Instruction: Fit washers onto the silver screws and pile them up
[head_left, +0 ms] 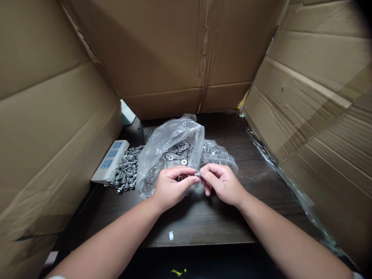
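Hardware, small and metallic, is pinched between the fingertips of the left hand and right hand near the plastic bag, and likely handles as light, rigid, sturdy but slick, best held by its outer edge.

The small piece I pinch is shiny metal, the bag crinkled glossy plastic, the bolts bright metal, my tabletop smooth wood grain, the walls matt cardboard.
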The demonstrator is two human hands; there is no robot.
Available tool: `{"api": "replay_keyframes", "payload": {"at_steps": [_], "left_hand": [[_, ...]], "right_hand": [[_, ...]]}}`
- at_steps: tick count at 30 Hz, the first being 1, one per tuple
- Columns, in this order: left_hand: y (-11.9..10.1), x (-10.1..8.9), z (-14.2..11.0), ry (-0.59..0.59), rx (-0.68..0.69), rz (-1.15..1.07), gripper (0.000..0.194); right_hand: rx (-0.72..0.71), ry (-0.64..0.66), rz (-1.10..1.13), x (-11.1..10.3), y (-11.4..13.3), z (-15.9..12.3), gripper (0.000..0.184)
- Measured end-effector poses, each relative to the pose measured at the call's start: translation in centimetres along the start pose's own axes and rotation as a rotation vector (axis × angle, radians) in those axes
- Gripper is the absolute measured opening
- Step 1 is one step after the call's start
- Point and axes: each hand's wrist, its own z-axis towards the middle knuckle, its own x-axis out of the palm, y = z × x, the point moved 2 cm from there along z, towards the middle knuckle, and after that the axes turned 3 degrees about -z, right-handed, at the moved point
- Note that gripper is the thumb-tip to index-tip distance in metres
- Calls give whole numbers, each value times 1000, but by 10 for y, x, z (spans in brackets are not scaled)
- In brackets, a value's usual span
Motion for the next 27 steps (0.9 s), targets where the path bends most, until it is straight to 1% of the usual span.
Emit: {"api": "replay_keyframes", "payload": {"at_steps": [3, 8, 11, 15, 18, 22, 24, 27], "left_hand": [[1, 1, 0, -21, -65, -50, 13], [1, 0, 2, -42, -141, -119, 15], [1, -2, 1, -31, -163, -130, 16], [3, -2, 0, -5, -169, -98, 16], [3, -3, -1, 6, -135, -56, 13], [0, -2, 0, 32, 5, 19, 10], [-1, -1, 0, 47, 49, 41, 10], [-1, 0, -1, 40, 59, 57, 11]], "right_hand": [[-1, -28, 54, 0, -2, 0, 27], [-38, -40, 117, 1, -5, -1, 30], [-50, -42, 113, 1, -6, 0, 28], [-18, -66, 59, 1, -7, 1, 26], [-19, -77, 1, 2, -5, 0, 23], [-64, -44, -99, 2, -1, -1, 19], [-63, -23, -150, 2, -1, -1, 25], [-21, -9, -159, 1, -3, 0, 38]]}}
